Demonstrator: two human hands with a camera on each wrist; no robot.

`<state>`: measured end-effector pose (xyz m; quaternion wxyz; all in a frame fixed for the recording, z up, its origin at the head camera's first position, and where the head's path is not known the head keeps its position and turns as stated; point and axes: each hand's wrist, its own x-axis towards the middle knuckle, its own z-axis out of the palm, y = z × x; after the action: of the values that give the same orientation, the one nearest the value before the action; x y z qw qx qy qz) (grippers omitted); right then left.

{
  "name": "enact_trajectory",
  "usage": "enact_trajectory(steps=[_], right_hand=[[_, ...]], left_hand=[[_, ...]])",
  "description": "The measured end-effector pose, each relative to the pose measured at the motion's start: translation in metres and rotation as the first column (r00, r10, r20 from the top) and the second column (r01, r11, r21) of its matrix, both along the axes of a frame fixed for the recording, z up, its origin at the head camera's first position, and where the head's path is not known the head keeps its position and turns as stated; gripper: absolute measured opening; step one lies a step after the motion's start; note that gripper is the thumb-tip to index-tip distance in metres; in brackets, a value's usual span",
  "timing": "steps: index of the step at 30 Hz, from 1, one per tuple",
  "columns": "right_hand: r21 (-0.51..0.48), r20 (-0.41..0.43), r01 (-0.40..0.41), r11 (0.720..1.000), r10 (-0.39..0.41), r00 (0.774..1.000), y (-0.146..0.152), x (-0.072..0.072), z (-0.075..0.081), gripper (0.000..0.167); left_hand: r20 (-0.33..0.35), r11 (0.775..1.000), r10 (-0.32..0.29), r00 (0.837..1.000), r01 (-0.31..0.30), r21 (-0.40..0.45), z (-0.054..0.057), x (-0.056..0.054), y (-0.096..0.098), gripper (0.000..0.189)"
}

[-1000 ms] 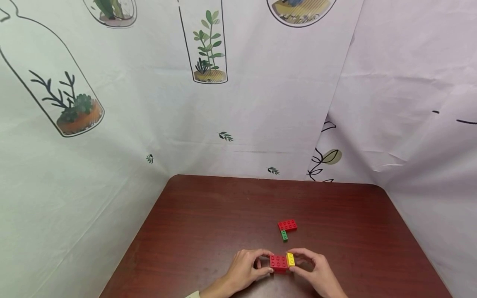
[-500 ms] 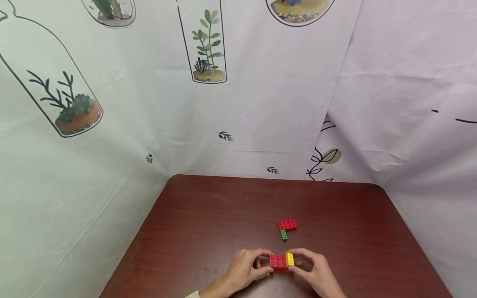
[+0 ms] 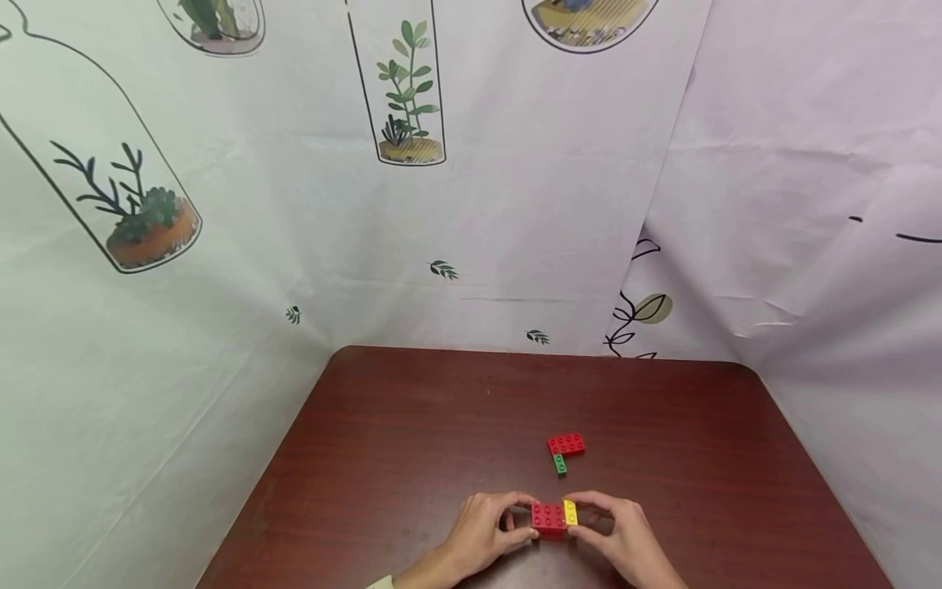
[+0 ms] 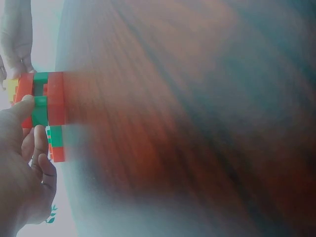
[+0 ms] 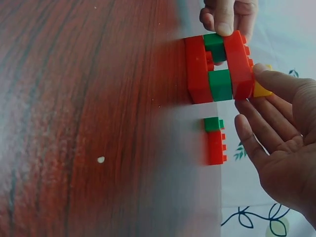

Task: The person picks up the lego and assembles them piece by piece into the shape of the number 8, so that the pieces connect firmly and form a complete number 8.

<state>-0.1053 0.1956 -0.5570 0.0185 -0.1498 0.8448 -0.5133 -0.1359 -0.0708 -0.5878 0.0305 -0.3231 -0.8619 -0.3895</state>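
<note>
Near the front of the table, a small stack of toy bricks stands between both hands. Its top red brick (image 3: 548, 515) lies over two green bricks (image 5: 220, 85) with a gap between them, and another red brick (image 5: 197, 70) forms the base. My left hand (image 3: 486, 532) pinches the left end of the stack between thumb and fingers. On the right end of the top red brick sits a yellow brick (image 3: 571, 513); my right hand (image 3: 621, 536) pinches it, thumb at the near side, index finger at the far side. The right hand's other fingers spread loosely below in the right wrist view.
Just beyond the stack, a red brick (image 3: 566, 444) and a small green brick (image 3: 560, 465) lie corner to corner on the brown table (image 3: 412, 417). Pale printed cloth (image 3: 500, 221) hangs behind the table and at both sides.
The yellow brick and my right fingertips have shifted very slightly left, against the red brick. My left hand keeps its grip, and the loose bricks stay put.
</note>
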Motion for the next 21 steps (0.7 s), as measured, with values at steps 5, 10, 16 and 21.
enact_trajectory(steps=[5,10,16,21], right_hand=[[-0.014,-0.021,-0.019,1.000,0.019,1.000,0.0013,-0.0017,-0.0014,0.038],[-0.051,0.009,-0.036,0.998,0.036,0.999,0.0034,-0.0037,-0.0032,0.039],[-0.072,0.034,-0.058,0.996,0.061,0.998,0.0050,-0.0062,-0.0033,0.038],[-0.030,0.010,-0.086,0.996,0.086,0.996,0.0057,-0.0097,-0.0031,0.035]], left_hand=[[0.012,1.000,0.002,1.000,-0.002,-0.004,0.0002,0.0000,0.0003,0.028],[0.020,1.000,0.003,1.000,-0.002,-0.012,0.0003,-0.0003,0.0001,0.028],[0.017,1.000,0.006,1.000,-0.006,-0.023,-0.0017,-0.0008,0.0001,0.028],[0.035,1.000,0.009,0.999,-0.009,-0.016,-0.0020,-0.0014,-0.0003,0.028]])
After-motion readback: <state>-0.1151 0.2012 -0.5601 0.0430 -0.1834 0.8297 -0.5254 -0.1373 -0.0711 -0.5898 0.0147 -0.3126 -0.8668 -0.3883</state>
